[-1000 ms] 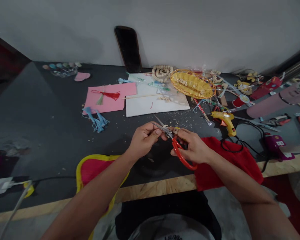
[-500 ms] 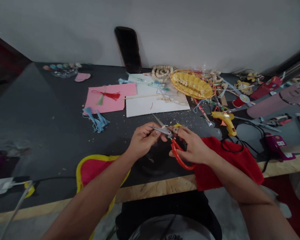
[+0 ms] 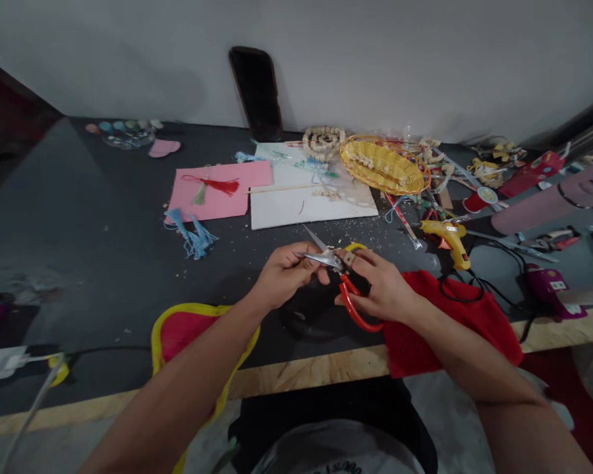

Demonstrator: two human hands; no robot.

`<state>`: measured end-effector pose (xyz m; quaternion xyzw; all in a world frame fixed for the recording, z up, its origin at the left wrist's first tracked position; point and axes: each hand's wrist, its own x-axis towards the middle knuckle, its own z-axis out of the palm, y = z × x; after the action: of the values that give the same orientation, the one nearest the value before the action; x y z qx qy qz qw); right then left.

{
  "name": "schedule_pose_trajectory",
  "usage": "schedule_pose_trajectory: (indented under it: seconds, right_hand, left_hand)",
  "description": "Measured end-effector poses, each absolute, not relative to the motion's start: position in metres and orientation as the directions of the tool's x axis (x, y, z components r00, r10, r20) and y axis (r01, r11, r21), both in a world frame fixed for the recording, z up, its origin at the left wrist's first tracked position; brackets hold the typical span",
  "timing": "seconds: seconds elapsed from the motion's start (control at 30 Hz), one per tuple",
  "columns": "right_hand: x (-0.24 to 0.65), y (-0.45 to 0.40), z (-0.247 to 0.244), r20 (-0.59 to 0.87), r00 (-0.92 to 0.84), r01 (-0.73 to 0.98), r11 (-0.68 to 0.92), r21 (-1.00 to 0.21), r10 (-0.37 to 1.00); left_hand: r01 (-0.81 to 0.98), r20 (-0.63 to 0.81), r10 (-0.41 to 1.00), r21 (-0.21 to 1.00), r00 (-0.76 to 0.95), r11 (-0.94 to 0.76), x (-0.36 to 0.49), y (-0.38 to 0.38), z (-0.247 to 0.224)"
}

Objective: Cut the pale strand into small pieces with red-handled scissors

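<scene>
- Left of centre, blue tassels (image 3: 197,240) overlap the near edge of a pink sheet (image 3: 232,209); a red tassel (image 3: 222,186) lies on it.
- At the centre, my left hand (image 3: 287,275) has thumb and fingers drawn close by the scissor blades; I cannot tell what they pinch.
- Just above my hands lies a white board (image 3: 281,216).
- Mid-frame, my scissors (image 3: 336,263) point up and left, blades parted.
- Right of centre, my right hand (image 3: 385,286) holds their red handle.
- Upper right of centre sits a yellow basket (image 3: 390,172).
- Further right lies a glue gun (image 3: 447,235).
</scene>
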<state>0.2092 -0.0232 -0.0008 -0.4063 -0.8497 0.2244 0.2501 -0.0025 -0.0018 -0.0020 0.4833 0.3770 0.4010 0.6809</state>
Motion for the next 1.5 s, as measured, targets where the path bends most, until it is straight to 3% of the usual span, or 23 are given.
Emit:
schedule_pose_trajectory:
  seconds: [0.23,0.37,0.67,0.9,1.13,1.5]
  right_hand:
    - [0.206,-0.025,0.005,0.227,-0.527,0.576,0.541,-0.613,0.819]
    - [0.203,-0.028,0.009,0.216,-0.522,0.511,0.505,-0.696,0.825]
    - [0.204,-0.029,0.014,0.078,-0.535,0.421,0.345,-0.839,0.841]
    - [0.212,-0.024,0.011,0.175,-0.504,0.568,0.477,-0.671,0.846]
    - [0.214,-0.021,0.009,0.124,-0.507,0.463,0.391,-0.795,0.853]
    - [0.214,-0.021,0.008,0.099,-0.512,0.439,0.359,-0.824,0.853]
  left_hand:
    - [-0.078,-0.047,0.948,0.994,0.316,0.076,-0.002,-0.002,-0.004]
    - [-0.051,-0.002,0.963,0.999,0.271,0.017,-0.003,-0.003,-0.006]
    - [-0.11,0.001,0.964,0.993,0.267,0.029,-0.002,-0.003,-0.009]
    - [-0.174,-0.054,0.961,0.979,0.273,0.104,0.001,-0.003,-0.014]
    - [-0.144,-0.026,0.97,0.988,0.242,0.062,-0.002,-0.001,-0.013]
    - [-0.189,0.042,0.96,0.982,0.276,0.011,-0.004,0.001,-0.014]
